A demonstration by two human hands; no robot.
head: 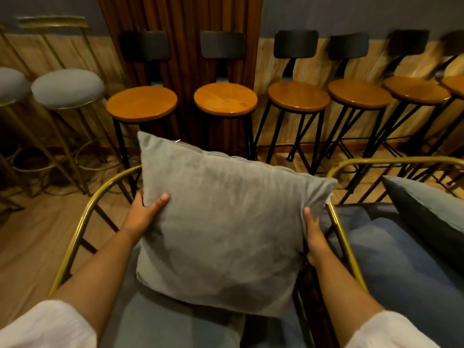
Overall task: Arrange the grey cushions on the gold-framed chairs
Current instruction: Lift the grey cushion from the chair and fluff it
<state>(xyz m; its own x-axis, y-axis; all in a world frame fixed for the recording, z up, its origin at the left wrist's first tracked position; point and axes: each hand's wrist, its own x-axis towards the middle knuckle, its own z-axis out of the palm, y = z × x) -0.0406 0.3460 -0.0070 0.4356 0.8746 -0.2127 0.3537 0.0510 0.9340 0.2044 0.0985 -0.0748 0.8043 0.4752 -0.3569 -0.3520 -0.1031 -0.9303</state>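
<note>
A square grey cushion [226, 222] stands nearly upright over the seat of a gold-framed chair [75, 234] right in front of me. My left hand [145, 212] grips its left edge, thumb on the front face. My right hand [313, 237] grips its right edge, beside the chair's right gold rail. The cushion's lower edge rests on the blue-grey seat pad [163, 322]. To the right, a second gold-framed chair [376, 163] holds a darker grey cushion [431, 209] leaning at its back on a blue seat.
Several black-legged bar stools with round wooden seats [226, 99] line the wall behind the chairs. Two gold-legged stools with grey padded tops [67, 87] stand at far left. A brown curtain [180, 46] hangs behind. Wooden floor [32, 242] shows at left.
</note>
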